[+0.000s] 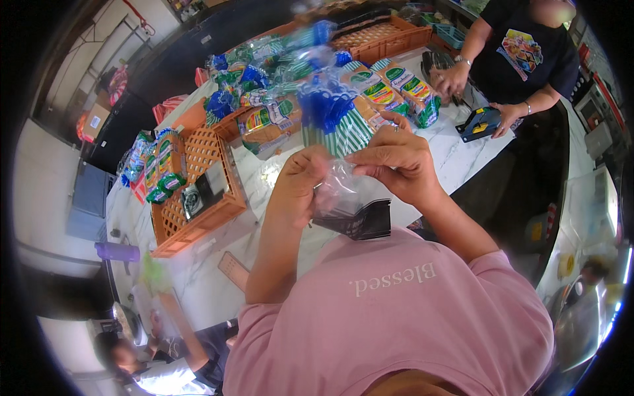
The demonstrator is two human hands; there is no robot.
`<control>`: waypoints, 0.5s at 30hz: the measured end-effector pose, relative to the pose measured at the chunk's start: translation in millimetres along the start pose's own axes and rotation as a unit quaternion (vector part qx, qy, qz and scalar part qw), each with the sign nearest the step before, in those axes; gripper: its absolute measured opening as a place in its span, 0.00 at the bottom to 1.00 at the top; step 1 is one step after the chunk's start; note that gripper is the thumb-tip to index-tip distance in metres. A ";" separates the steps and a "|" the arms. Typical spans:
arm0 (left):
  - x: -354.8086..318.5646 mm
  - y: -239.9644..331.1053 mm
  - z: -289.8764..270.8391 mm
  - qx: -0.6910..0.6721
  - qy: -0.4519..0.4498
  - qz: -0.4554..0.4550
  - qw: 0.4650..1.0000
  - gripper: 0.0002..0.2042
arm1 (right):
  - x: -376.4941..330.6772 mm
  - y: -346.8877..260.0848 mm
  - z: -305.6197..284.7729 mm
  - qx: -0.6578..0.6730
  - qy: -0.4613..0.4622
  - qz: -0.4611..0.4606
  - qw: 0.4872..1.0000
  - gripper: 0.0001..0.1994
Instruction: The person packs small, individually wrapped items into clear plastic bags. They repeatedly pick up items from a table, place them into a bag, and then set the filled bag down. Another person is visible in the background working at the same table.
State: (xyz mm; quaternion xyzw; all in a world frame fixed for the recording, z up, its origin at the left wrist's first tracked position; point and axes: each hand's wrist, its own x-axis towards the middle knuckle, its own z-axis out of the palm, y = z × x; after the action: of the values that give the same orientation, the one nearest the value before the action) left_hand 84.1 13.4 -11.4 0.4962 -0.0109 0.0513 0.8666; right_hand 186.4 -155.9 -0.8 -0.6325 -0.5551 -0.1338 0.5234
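Note:
In front of my chest, both hands are at a clear plastic bag (340, 183) with a black printed panel (366, 220) hanging below. My left hand (297, 185) grips the bag's left side, its fingertips blurred. On the other side, my right hand (399, 162) pinches the upper edge between thumb and fingers. Just beyond them is a bread bag (347, 132) with green and white stripes and a bunched blue end, partly covered by my fingers. A packaged loaf (267, 125) lies on the table to its left.
More packaged loaves (413, 92) spread over the marble-patterned table (208, 284). An orange crate (198, 228) stands at the left, another (376, 39) at the back. At the far right, a person (528, 59) handles a black and yellow tool (482, 123). Another person (165, 376) is at lower left.

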 end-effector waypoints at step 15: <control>8.9 16.4 -16.2 -0.012 0.193 0.080 0.978 0.11 | 8.7 -25.2 -22.6 -0.094 -0.010 -0.036 0.995 0.11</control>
State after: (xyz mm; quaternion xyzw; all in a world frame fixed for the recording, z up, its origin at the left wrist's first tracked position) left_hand 90.8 36.3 -4.9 0.4643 0.1161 0.2147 0.8514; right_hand 177.5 -173.5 28.0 -0.6598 -0.5673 -0.1975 0.4514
